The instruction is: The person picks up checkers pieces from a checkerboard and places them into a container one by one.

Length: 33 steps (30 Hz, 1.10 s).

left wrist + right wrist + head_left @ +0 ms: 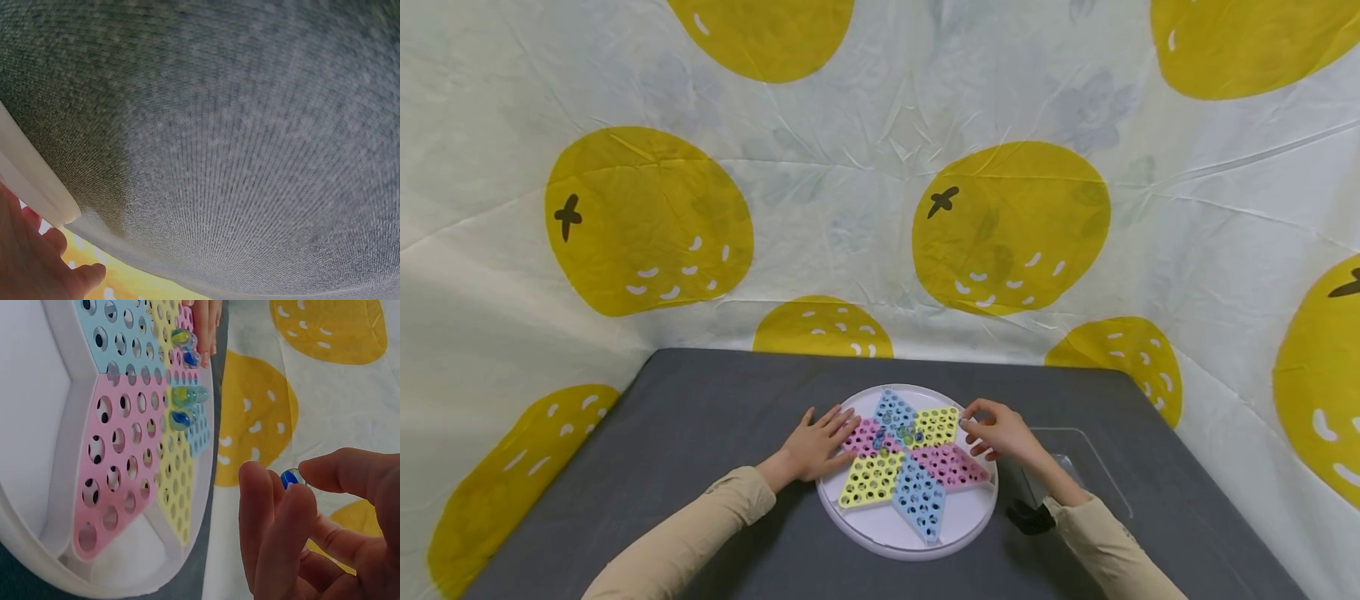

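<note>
A round white Chinese checkers board (962, 510) lies on the dark table, with a star of pink, yellow and light blue perforated sections. My left hand (814, 446) rests on its left side, fingers spread over the rim and the pink section. Above the board's upper right edge, my right hand (1006, 435) pinches a clear marble with blue inside (290, 478) between thumb and fingertips. Several glass marbles, among them a green one (185, 395) and a blue one (180, 420), sit in holes around the middle of the star.
To the right of the board, a clear plastic tray or lid (1086, 442) lies partly under my right forearm. A black object (1032, 517) shows beside the right sleeve. Behind the table hangs a white cloth (835, 225) printed with yellow fruit.
</note>
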Motion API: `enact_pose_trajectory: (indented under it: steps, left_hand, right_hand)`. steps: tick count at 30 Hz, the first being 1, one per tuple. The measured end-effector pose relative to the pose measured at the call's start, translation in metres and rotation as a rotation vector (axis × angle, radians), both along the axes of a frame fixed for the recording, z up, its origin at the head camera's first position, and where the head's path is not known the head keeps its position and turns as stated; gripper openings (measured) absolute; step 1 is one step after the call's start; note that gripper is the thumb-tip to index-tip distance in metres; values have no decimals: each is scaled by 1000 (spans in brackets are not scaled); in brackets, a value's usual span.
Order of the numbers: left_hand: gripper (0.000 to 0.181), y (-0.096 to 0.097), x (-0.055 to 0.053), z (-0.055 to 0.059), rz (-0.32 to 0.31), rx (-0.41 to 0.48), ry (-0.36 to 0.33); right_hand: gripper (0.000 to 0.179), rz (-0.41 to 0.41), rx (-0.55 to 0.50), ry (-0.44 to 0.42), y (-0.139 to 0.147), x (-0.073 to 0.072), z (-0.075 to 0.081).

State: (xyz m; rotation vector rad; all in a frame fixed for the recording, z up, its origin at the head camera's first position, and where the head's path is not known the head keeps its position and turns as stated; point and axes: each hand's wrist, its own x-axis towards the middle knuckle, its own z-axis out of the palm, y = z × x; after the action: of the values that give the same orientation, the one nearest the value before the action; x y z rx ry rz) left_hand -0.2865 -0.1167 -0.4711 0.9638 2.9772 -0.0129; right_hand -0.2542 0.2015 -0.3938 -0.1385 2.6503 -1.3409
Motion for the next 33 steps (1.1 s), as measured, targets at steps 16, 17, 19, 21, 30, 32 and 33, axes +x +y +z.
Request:
enact_pose_trajectory:
  steps: [16,17,19,21,30,32,33]
  left_hand:
    - [64,-1,-2,-4,1,14,1]
    - [64,-1,-3,-5,1,10,2]
    - [64,-1,-3,-6,1,13,6]
    - [64,-2,-3,-7,-3,18,12]
    - [63,-2,-1,-4,-15,56,15]
    - [63,-1,-1,-3,-14,49,7]
    - [63,-1,-1,-2,-15,46,3]
  right_hand:
    - [29,35,48,-6,48,25,25]
    - [30,36,50,-6,52,26,25]
    - [31,36,55,-5,59,27,26]
    - [31,42,56,-4,65,29,27]
    - [34,64,57,-1,90,36,30]
    - [34,63,54,-5,95,39,31]
    - [35,60,54,-7,97,41,31]
